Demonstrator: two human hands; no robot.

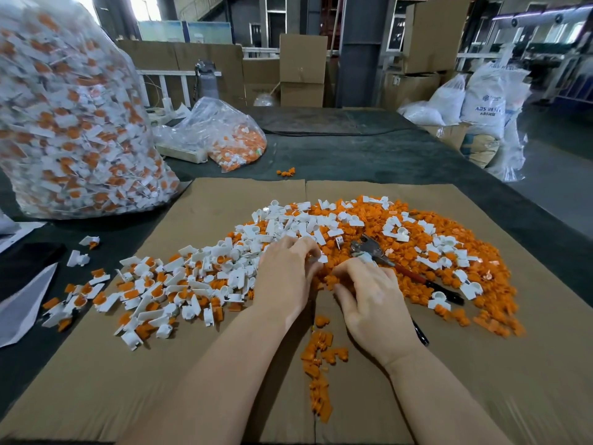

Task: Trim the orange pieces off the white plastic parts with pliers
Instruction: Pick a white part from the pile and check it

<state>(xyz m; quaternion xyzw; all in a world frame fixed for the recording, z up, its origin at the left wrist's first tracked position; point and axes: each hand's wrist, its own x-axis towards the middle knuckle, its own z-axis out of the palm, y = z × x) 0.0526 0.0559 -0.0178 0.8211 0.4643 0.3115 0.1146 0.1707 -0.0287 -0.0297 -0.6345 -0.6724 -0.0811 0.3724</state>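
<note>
A heap of white plastic parts with orange pieces attached (160, 284) lies on the left of a cardboard sheet (208, 374). Bare white parts (282, 220) and loose orange pieces (481, 277) spread across the middle and right. My left hand (285, 281) pinches a white part (321, 259) at its fingertips. Beside it, my right hand (369, 300) curls over one handle of the pliers (365, 248). Their metal head pokes out above my knuckles, the other red-and-black handle (430, 282) lies splayed to the right, and a black handle tip shows by my wrist.
A tall clear bag of untrimmed parts (64, 123) stands at the left. A smaller bag (231, 139) lies behind the cardboard on the dark table (385, 155). Orange scraps (321, 364) trail toward me. White sacks (481, 101) and boxes stand beyond the table's right edge.
</note>
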